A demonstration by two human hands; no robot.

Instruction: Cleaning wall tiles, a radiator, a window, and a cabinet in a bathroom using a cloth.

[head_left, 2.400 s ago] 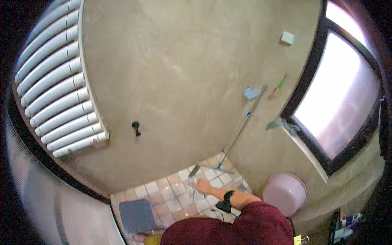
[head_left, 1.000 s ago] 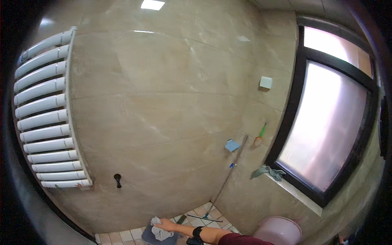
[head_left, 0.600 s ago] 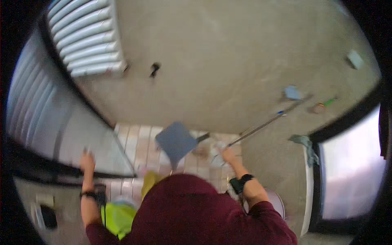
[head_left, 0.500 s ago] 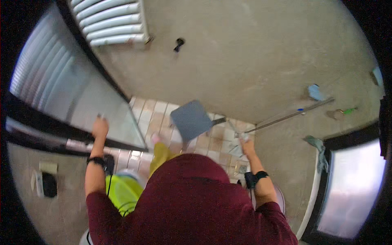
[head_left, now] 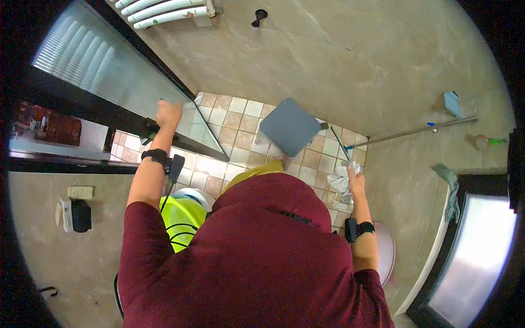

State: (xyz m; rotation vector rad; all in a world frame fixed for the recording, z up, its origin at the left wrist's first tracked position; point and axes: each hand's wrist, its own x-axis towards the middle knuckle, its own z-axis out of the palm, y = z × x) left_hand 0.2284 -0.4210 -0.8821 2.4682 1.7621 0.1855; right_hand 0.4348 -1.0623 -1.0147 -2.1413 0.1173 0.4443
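Compared with half a second ago, the glass door (head_left: 117, 82) stands wider open and the left hand (head_left: 169, 113) is farther out with it. That hand lies over the door, fingers curled; whether they clasp it, I cannot tell. The grey stool (head_left: 290, 128) stands between the hands. The whitish cloth (head_left: 340, 181) is pinched in the right hand (head_left: 357, 182), bunched to the left of its fingers, longer run roughly fore-and-aft, well apart from the left hand; the squeegee (head_left: 340, 144) lies just beyond.
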